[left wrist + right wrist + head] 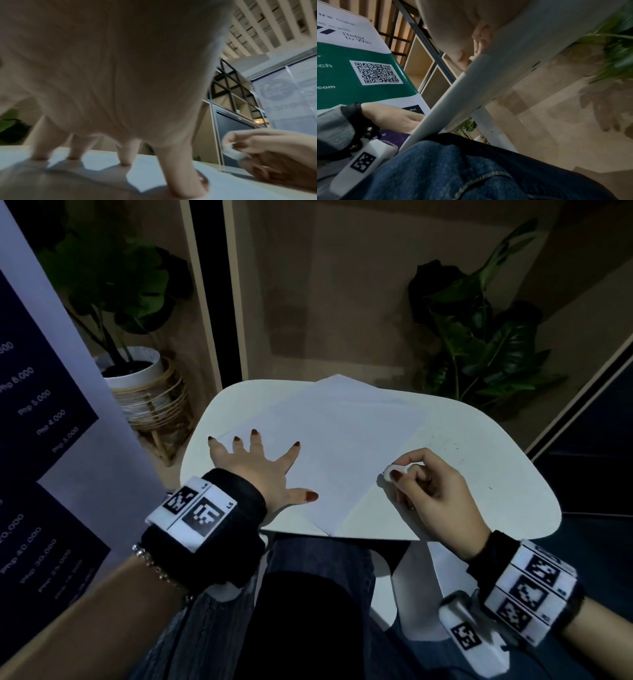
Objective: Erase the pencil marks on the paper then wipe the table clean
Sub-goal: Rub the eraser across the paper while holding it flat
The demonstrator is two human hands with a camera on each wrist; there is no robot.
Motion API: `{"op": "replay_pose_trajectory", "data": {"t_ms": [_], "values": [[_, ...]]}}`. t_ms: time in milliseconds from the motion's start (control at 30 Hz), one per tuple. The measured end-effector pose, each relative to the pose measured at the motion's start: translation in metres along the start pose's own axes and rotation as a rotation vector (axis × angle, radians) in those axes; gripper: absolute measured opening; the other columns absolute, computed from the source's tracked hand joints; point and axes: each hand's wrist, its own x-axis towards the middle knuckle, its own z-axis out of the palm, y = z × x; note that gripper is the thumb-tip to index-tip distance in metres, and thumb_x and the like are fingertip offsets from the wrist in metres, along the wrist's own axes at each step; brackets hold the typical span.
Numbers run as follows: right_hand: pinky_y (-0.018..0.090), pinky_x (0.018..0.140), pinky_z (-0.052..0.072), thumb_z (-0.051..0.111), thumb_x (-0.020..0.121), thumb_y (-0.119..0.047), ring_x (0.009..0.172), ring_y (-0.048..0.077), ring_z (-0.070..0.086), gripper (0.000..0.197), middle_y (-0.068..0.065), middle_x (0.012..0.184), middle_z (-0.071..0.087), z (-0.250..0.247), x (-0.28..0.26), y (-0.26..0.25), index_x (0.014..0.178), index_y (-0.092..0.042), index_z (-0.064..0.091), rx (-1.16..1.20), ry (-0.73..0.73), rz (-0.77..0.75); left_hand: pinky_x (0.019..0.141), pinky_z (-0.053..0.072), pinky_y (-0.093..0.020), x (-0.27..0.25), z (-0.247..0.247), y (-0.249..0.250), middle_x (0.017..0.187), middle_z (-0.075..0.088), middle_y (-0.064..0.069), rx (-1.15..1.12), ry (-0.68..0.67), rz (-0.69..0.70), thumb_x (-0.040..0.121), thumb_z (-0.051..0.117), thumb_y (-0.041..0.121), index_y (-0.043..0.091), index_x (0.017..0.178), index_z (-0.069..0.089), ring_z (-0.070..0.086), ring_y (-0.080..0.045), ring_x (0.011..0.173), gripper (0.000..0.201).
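A white sheet of paper (335,446) lies askew on the small white table (479,474). My left hand (257,463) is spread flat on the paper's left part, fingers straight, pressing it down; the left wrist view shows the fingertips (125,162) on the sheet. My right hand (428,487) pinches a small white eraser (394,472) between thumb and forefinger at the paper's right edge. The eraser (231,150) also shows in the left wrist view, just above the surface. No pencil marks are visible on the paper in this dim light.
Dark eraser crumbs (455,445) are scattered on the table right of the paper. Potted plants stand behind at the left (133,368) and right (486,337). A printed banner (37,422) stands at the left. My denim-clad legs (308,611) are under the near table edge.
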Motion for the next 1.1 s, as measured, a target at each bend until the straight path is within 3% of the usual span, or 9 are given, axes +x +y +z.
{"op": "replay_pose_trajectory", "data": {"t_ms": [67,133,267,400,500,633,800,967,1100], "values": [[0.038,0.072,0.046,0.062,0.095,-0.013,0.063,0.027,0.055,0.008,0.011,0.061,0.057,-0.001,0.001,0.001,0.090,-0.018,0.061,-0.006,-0.035,0.005,0.111,0.000,-0.068,-0.002,-0.002,0.003,0.162,-0.019,-0.010,-0.037,0.026,0.067,0.083,0.022,0.083,0.047,0.150,-0.017,-0.001,-0.043,0.149,0.086],[0.034,0.071,0.047,0.063,0.095,-0.016,0.062,0.018,0.057,0.006,0.001,0.058,0.058,-0.004,0.004,0.000,0.090,-0.016,0.062,-0.004,-0.082,0.017,0.113,-0.004,-0.067,0.000,-0.004,0.003,0.162,-0.023,-0.001,-0.097,0.067,0.238,0.085,0.033,0.078,0.047,0.151,-0.014,-0.010,-0.033,0.150,0.086],[0.049,0.077,0.054,0.065,0.094,-0.017,0.063,0.019,0.061,0.010,-0.003,0.056,0.061,-0.010,0.015,-0.003,0.085,-0.015,0.063,-0.022,-0.166,0.036,0.117,-0.011,-0.054,0.007,0.003,0.002,0.159,-0.025,0.013,-0.209,0.037,0.505,0.090,0.043,0.068,0.052,0.150,-0.007,-0.026,-0.014,0.146,0.080],[0.043,0.074,0.053,0.067,0.093,-0.018,0.066,0.027,0.062,0.011,0.004,0.062,0.062,0.000,0.020,0.000,0.084,-0.014,0.062,0.002,-0.125,0.030,0.117,-0.015,-0.053,0.013,0.009,0.005,0.157,-0.029,0.016,-0.230,0.031,0.520,0.090,0.041,0.068,0.056,0.149,-0.006,-0.031,-0.011,0.144,0.076],[0.026,0.064,0.048,0.066,0.093,-0.020,0.059,0.016,0.057,0.013,0.002,0.061,0.061,0.009,0.018,0.003,0.082,-0.015,0.060,-0.093,-0.024,-0.005,0.116,-0.018,-0.054,0.014,0.012,0.007,0.156,-0.032,0.016,-0.240,0.016,0.512,0.091,0.040,0.068,0.058,0.147,-0.008,-0.036,-0.010,0.141,0.074],[0.021,0.069,0.047,0.062,0.094,-0.017,0.065,0.006,0.062,0.003,0.001,0.054,0.057,0.010,0.020,0.006,0.094,-0.020,0.061,-0.173,0.028,-0.031,0.114,-0.022,-0.054,0.015,0.016,0.008,0.155,-0.034,0.016,-0.245,0.007,0.514,0.090,0.038,0.070,0.061,0.145,-0.010,-0.040,-0.009,0.138,0.073],[0.035,0.072,0.051,0.055,0.095,-0.018,0.070,0.019,0.064,0.006,0.004,0.066,0.067,0.014,0.021,0.006,0.094,-0.019,0.062,-0.253,0.036,-0.034,0.113,-0.023,-0.053,0.017,0.018,0.008,0.154,-0.036,0.016,-0.227,0.011,0.506,0.090,0.036,0.071,0.063,0.144,-0.011,-0.042,-0.009,0.137,0.072],[0.034,0.065,0.046,0.055,0.098,-0.021,0.063,0.018,0.058,0.008,0.002,0.061,0.062,0.016,0.018,0.002,0.094,-0.023,0.062,-0.301,-0.057,-0.085,0.113,-0.022,-0.054,0.018,0.019,0.009,0.154,-0.037,0.016,-0.225,0.006,0.500,0.089,0.034,0.072,0.063,0.143,-0.012,-0.042,-0.010,0.137,0.072],[0.039,0.074,0.050,0.053,0.099,-0.023,0.072,0.021,0.063,0.008,-0.002,0.066,0.065,0.012,0.021,0.005,0.097,-0.026,0.060,-0.178,-0.029,-0.030,0.114,-0.022,-0.054,0.018,0.018,0.008,0.154,-0.036,0.016,-0.235,0.002,0.506,0.088,0.036,0.073,0.064,0.143,-0.011,-0.042,-0.009,0.137,0.073]]}}
